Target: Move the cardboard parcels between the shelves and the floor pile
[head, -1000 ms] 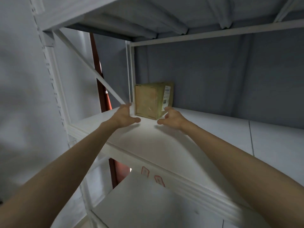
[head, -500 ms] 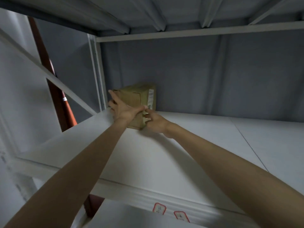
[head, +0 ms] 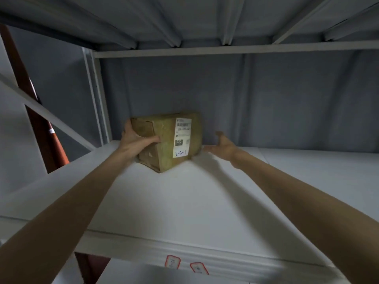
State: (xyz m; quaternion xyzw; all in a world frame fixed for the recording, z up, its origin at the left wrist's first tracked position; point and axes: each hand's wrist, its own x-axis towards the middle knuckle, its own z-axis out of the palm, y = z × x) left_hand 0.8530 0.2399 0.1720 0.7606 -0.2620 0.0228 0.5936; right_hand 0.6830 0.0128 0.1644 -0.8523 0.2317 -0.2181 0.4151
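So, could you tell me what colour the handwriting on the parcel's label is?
Blue, on the white label, head view.

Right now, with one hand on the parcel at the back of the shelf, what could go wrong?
Only the left hand grips the cardboard parcel; the right hand is open beside it, apart, so the parcel may twist or slip if pulled. It sits deep on the white shelf, arms outstretched, so it could drop at the edge.

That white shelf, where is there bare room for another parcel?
On the white shelf board, bare patches lie in front of the brown cardboard parcel and to its right, beyond the right hand. The back-left corner is crowded: parcel plus gripping left hand.
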